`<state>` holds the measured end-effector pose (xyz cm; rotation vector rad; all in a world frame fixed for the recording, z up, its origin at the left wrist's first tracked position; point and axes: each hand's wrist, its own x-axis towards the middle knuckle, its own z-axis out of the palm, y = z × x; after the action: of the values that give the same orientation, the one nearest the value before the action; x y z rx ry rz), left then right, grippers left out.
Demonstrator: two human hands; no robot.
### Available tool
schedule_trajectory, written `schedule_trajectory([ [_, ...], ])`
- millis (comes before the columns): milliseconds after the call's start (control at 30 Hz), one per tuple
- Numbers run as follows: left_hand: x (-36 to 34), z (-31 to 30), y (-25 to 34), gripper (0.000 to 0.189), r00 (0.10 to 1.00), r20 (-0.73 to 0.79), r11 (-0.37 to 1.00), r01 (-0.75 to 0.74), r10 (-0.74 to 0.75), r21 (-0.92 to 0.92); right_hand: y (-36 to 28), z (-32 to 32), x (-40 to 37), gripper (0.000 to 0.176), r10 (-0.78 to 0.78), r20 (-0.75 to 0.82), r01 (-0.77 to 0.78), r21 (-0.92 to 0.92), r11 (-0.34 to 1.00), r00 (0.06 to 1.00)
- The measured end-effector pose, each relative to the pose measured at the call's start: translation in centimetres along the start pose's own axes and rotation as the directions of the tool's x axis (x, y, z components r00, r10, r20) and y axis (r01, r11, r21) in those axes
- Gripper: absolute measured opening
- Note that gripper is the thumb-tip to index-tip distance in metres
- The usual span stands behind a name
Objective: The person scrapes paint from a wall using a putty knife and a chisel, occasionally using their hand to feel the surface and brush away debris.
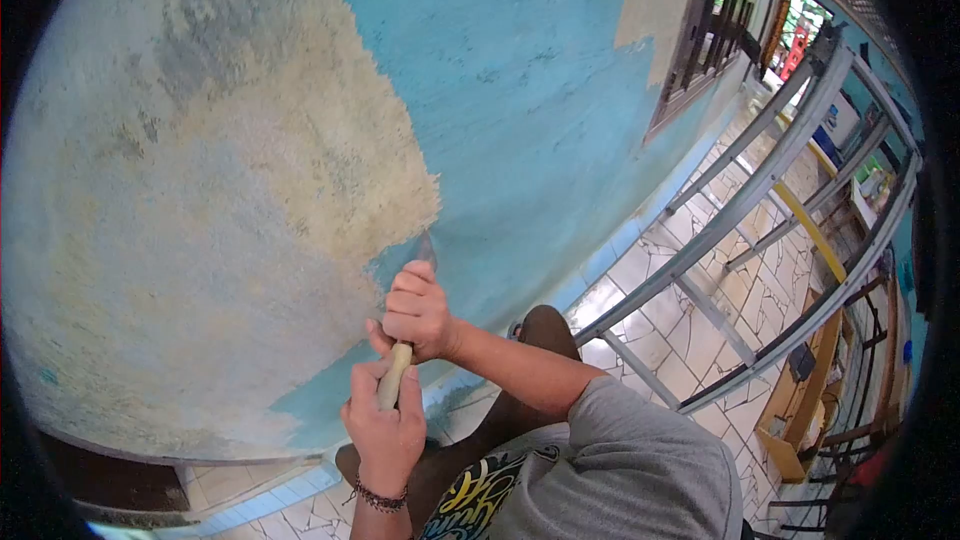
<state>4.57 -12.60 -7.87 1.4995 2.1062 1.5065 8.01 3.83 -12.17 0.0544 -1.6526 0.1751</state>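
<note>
My right hand (415, 312) is wrapped round the upper part of a scraper, its arm coming in from the right. Below it, my left hand (384, 420), with a dark bracelet at the wrist, closes on the pale handle of the same scraper (396, 375). The narrow metal blade points up at the wall and seems to meet it at the edge of the blue paint (520, 120). Left of that ragged edge, the bare patch (230, 210) is beige and grey. My fingers cover the middle of the tool.
A metal ladder (750, 210) leans across the right side, over a cracked-pattern tile floor (640, 310). A barred window (715, 20) sits in the wall at upper right. Beyond the ladder is a wooden box-like piece (800, 400). A dark opening (110, 475) shows at lower left.
</note>
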Motion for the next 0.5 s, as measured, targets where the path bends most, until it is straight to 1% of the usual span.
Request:
schedule_trajectory([
  [133,0.0,-0.6,0.5,0.016,0.997,0.026,0.995,0.079,-0.078,-0.059,-0.5,-0.3,0.1,0.035,0.014,0.035,-0.014,-0.004,1.0,0.999],
  [233,0.0,-0.4,-0.2,0.018,0.999,-0.05,0.999,-0.023,0.022,-0.036,-0.9,-0.4,0.2,0.033,0.026,0.073,-0.026,-0.008,1.0,0.997],
  [300,-0.1,-0.5,0.0,0.018,0.999,-0.045,1.0,-0.005,0.004,-0.022,-1.0,-0.6,0.1,0.032,0.038,0.11,-0.036,-0.017,0.999,0.993],
  [400,-0.4,-0.5,-0.4,0.018,0.999,-0.042,0.998,0.009,-0.011,-0.055,-1.5,-1.1,0.0,0.03,0.068,0.194,-0.066,-0.02,0.998,0.979],
  [500,-0.4,-0.7,0.0,0.017,0.999,-0.025,0.997,0.035,-0.037,-0.07,-2.5,-1.9,0.2,0.028,0.149,0.333,-0.137,-0.057,0.989,0.931],
])
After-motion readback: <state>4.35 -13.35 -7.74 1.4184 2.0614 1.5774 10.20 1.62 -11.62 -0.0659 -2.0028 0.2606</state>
